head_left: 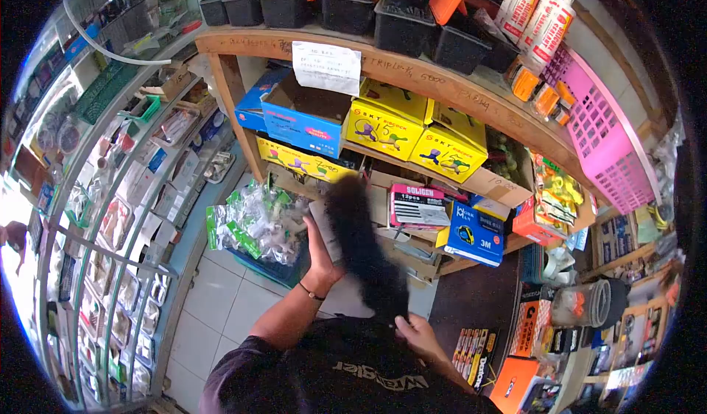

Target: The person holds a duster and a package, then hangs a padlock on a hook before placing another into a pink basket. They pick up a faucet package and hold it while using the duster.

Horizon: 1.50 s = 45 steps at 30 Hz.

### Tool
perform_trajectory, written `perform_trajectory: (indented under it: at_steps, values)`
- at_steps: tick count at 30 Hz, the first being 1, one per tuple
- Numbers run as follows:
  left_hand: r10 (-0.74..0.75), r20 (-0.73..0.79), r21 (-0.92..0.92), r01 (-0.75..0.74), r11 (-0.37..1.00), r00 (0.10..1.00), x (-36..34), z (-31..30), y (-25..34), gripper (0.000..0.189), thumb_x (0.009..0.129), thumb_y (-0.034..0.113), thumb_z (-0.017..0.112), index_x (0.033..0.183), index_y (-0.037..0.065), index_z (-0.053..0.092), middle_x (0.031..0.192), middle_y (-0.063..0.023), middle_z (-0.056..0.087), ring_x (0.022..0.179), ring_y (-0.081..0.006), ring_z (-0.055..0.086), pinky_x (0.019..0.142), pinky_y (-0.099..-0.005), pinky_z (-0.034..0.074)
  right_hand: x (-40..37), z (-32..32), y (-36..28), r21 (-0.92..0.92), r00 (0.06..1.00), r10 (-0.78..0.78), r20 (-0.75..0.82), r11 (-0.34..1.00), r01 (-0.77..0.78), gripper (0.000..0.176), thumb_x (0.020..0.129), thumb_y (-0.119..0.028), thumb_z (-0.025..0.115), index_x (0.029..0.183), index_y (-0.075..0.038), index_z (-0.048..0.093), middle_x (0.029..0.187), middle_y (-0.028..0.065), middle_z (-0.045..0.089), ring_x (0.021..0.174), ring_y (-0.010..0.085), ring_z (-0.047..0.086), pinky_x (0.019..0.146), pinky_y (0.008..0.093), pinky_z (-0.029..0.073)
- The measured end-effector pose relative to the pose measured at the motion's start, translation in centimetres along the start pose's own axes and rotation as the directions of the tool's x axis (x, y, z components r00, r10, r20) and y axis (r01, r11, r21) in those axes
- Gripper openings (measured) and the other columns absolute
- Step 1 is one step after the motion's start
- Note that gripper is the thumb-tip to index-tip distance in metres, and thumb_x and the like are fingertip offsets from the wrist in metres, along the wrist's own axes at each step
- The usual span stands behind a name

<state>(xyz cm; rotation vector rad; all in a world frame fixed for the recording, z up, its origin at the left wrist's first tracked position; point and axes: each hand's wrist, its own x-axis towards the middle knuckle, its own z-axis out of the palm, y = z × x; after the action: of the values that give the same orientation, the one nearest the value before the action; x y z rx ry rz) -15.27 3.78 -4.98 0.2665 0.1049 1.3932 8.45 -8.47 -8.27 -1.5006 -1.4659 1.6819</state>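
My right hand [417, 334] is closed round the lower end of a long, dark, fuzzy duster [366, 248]. Motion blurs the duster, which slants up and to the left in front of the shelves. My left hand [321, 261] is raised left of it, wrist banded, with a finger stretched up along a pale flat-sided thing [325, 228]. The palm lies against that pale thing, whose far side is hidden behind the duster. Just left of this hand, clear plastic packets with green labels [259, 221] are heaped in a dark green bin [274, 268].
Yellow bibcock boxes [387, 129] and blue boxes [303, 123] fill the wooden shelf [412, 68]. Above stand black bins [346, 15], sealant tubes [543, 27] and a pink basket [607, 141]. A glass display case [110, 252] borders the left; stacked goods crowd the right. Tiled floor [213, 296] shows below.
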Motion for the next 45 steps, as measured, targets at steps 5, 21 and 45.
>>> perform_trajectory:
  at_steps: [5,21,45]
  values:
    - [0.079,-0.001,0.064,-0.079,0.995,0.997,1.5,-0.6,-3.7,0.071,0.081,0.064,0.029,0.130,0.013,0.032,0.125,-0.0106,0.043,0.109,-0.0285,0.046,0.092,-0.0458,0.036,0.5,-5.2,-4.9,-0.236,0.966,-0.072,0.247,0.963,0.132,0.037,0.087,-0.034,0.048,0.088,0.002,0.055,0.068,0.0084,0.055,0.063,0.0159,0.051,0.059,0.0297,0.042]
    - [0.292,-0.539,0.387,-0.075,0.919,0.790,-6.4,-1.7,-8.5,0.034,0.084,0.043,0.039,0.092,0.013,0.053,0.076,0.0003,0.054,0.065,-0.0174,0.049,0.060,-0.0360,0.040,19.0,-25.2,-1.1,-0.902,0.900,-0.434,-0.032,0.400,0.161,0.027,0.083,-0.028,0.049,0.072,-0.003,0.053,0.073,0.0199,0.057,0.071,0.0374,0.056,0.060,0.0471,0.042]
    - [0.429,0.608,0.605,-0.740,0.296,0.668,8.0,31.4,21.1,0.013,0.084,0.010,0.054,0.080,0.004,0.043,0.070,-0.0011,0.048,0.064,-0.0057,0.043,0.056,-0.0210,0.038,7.4,6.1,-48.9,-0.324,-0.049,-0.986,-0.160,0.006,0.946,0.028,0.087,-0.015,0.047,0.110,0.001,0.046,0.096,0.0068,0.057,0.082,0.0105,0.052,0.073,0.0240,0.042]
